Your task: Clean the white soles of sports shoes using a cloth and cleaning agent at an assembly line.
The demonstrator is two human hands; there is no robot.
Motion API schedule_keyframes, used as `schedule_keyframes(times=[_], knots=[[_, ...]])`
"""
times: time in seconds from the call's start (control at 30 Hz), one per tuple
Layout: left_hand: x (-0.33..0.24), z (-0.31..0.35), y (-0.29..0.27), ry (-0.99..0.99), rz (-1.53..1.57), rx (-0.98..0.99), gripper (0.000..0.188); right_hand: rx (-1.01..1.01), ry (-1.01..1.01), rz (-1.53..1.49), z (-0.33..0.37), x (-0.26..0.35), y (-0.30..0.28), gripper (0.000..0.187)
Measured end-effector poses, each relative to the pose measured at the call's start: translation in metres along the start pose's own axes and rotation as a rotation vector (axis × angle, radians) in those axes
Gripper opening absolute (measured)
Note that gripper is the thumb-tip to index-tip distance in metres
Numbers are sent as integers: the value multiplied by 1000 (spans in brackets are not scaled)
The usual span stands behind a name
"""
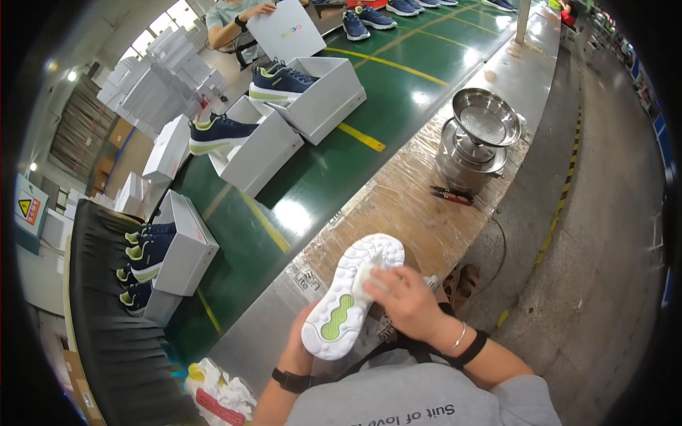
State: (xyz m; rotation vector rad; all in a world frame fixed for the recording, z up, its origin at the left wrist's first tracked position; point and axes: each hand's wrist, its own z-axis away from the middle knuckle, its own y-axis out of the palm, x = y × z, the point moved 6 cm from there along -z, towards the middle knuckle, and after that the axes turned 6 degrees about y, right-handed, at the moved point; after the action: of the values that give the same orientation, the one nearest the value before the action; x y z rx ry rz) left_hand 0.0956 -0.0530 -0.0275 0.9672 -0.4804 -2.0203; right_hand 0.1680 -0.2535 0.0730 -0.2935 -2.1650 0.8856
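A shoe (345,284) with a white sole and a green inset is held sole up in front of me. My left hand (299,339) grips it from the near left side, its fingers mostly hidden behind the sole. Pressed against the middle of the sole is a small white cloth or pad (365,279), pinched in the fingers of my right hand (406,298). The shoe's upper is turned away and out of sight.
A green conveyor belt (312,177) carries open white boxes (266,160) with navy shoes (280,80). On the wrapped side table (383,206) stand a metal pump dispenser (472,153) and pens (452,196). Crumpled white paper (220,389) lies lower left. A person (234,25) holds a box lid across the belt.
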Motion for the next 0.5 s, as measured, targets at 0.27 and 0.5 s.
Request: schedule_keyframes(times=[0.27, 0.5], knots=[[-2, -10, 8, 112, -230, -107, 25, 107, 143, -152, -25, -24, 3, 38], [-9, 1, 22, 168, -331, -136, 27, 33, 243, 34, -48, -76, 17, 39]])
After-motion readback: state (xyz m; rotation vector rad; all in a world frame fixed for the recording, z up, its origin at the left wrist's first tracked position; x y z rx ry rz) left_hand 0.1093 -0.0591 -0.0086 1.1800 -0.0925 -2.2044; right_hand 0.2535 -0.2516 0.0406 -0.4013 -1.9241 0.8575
